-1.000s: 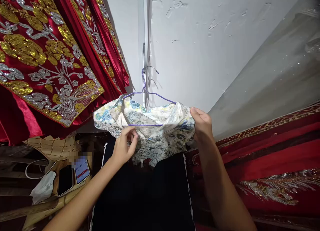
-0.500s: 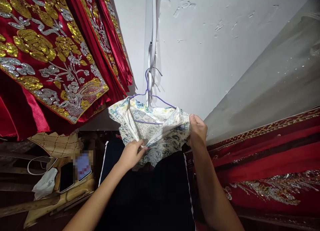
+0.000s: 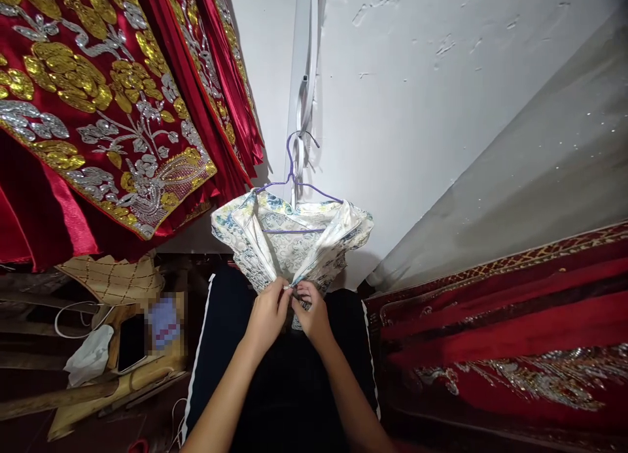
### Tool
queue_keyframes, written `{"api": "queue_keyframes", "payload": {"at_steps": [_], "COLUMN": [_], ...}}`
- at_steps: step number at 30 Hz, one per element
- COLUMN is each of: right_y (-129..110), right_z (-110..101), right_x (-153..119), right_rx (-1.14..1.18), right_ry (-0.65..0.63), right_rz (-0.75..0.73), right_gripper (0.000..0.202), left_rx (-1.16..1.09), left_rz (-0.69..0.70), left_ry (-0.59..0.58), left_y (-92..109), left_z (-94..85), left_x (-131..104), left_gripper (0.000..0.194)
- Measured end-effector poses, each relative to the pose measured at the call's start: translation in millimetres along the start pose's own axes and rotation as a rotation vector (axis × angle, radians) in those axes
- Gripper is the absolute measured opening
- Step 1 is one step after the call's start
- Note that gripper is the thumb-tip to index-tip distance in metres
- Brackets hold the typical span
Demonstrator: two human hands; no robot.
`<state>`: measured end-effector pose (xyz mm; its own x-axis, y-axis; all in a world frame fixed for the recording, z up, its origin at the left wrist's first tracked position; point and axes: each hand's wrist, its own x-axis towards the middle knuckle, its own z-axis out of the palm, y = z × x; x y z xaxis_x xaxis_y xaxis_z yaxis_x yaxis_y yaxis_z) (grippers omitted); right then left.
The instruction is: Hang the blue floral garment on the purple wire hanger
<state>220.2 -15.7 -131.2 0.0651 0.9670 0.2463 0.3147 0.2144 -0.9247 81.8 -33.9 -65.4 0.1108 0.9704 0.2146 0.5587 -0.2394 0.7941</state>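
A white blouse (image 3: 235,244) with a blue and yellow floral print hangs on a purple hanger (image 3: 290,172), its open neck facing me. Below the V of the neckline, my left hand (image 3: 267,309) pinches the left front edge. My right hand (image 3: 313,312) pinches the other front edge right beside it, so the fingertips of both hands meet at the bottom of the V. Whether a button lies between the fingers is hidden. The lower part of the blouse falls over my dark trousers (image 3: 304,381).
Red garments (image 3: 98,113) with gold and silver sequins hang at the upper left. A bamboo stool (image 3: 112,391) at the left bears a phone (image 3: 131,343) and a crumpled white plastic bag (image 3: 91,356). Red embroidered fabric (image 3: 490,335) lies at the right, beside a white wall (image 3: 392,126).
My right hand has let go of the blouse's right shoulder and come down to the neckline beside my left hand. The left hand has stayed at the front edge.
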Motion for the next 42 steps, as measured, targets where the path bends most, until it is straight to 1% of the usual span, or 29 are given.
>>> {"api": "queue_keyframes", "payload": {"at_steps": [2, 3, 6, 9, 13, 17, 19, 23, 25, 27, 29, 30, 32, 33, 35, 37, 39, 41, 42], "right_y": [-9, -13, -22, -25, -28, -28, -26, -22, -20, -19, -16, -14, -11, -9, -7, -5, -4, 0, 3], "right_z": [3, 4, 2, 1, 0, -2, -3, -4, -5, -4, -1, 0, 4, 6, 10, 12, 13, 11, 10], "right_x": [11, 17, 24, 20, 10, 5, 4, 5, 4, 3, 2, 2, 3, 4, 6, 8, 10, 11, 12], "right_rx": [-0.033, -0.040, 0.009, 0.076, 0.099, 0.107, 0.114, 0.145, 0.148, 0.146, 0.152, 0.155, 0.157, 0.153, 0.143, 0.136, 0.131, 0.119, 0.111], "right_ry": [0.009, 0.000, -0.036, -0.061, -0.062, -0.077, -0.076, -0.079, -0.080, -0.074, -0.058, -0.050, -0.033, -0.030, -0.034, -0.044, -0.048, -0.039, -0.031], "right_rz": [-0.040, -0.058, -0.055, 0.004, 0.079, 0.106, 0.099, 0.098, 0.106, 0.116, 0.124, 0.124, 0.115, 0.108, 0.096, 0.093, 0.091, 0.090, 0.088], "right_gripper": [0.018, 0.015, 0.021, 0.024, 0.029, 0.031, 0.030, 0.027, 0.028, 0.030, 0.030, 0.030, 0.030, 0.030, 0.033, 0.036, 0.038, 0.040, 0.041], "left_rx": [-0.040, -0.064, -0.123, -0.150, -0.200, -0.217, -0.202, -0.231, -0.329, -0.511, -0.727, -0.818, -0.931, -0.963, -0.997, -1.011, -1.013, -1.024, -1.025], "left_rz": [-0.003, -0.011, -0.060, -0.117, -0.178, -0.238, -0.231, -0.182, -0.185, -0.196, -0.215, -0.229, -0.239, -0.225, -0.154, -0.053, 0.023, 0.078, 0.098], "left_ry": [0.003, 0.018, 0.069, 0.082, 0.101, 0.123, 0.117, 0.042, 0.015, 0.001, 0.014, 0.041, 0.125, 0.166, 0.229, 0.258, 0.261, 0.277, 0.286], "left_y": [1, 2, 6, 9, 9, 7, 7, 9, 10, 12, 15, 17, 23, 27, 39, 56, 75, 94, 101], "left_z": [-0.6, -0.8, -1.0, 0.8, 8.4, 12.8, 11.2, 5.7, 5.6, 7.5, 8.7, 7.9, 1.3, -5.0, -22.9, -44.7, -65.1, -79.0, -82.5], "left_x": [2, 3, 5, 5, 5, 8, 9, 7, 5, 3, 5, 7, 18, 26, 48, 74, 97, 113, 118], "left_gripper": [0.021, 0.021, 0.021, 0.024, 0.026, 0.029, 0.029, 0.032, 0.033, 0.032, 0.031, 0.028, 0.025, 0.027, 0.034, 0.038, 0.042, 0.046, 0.047]}}
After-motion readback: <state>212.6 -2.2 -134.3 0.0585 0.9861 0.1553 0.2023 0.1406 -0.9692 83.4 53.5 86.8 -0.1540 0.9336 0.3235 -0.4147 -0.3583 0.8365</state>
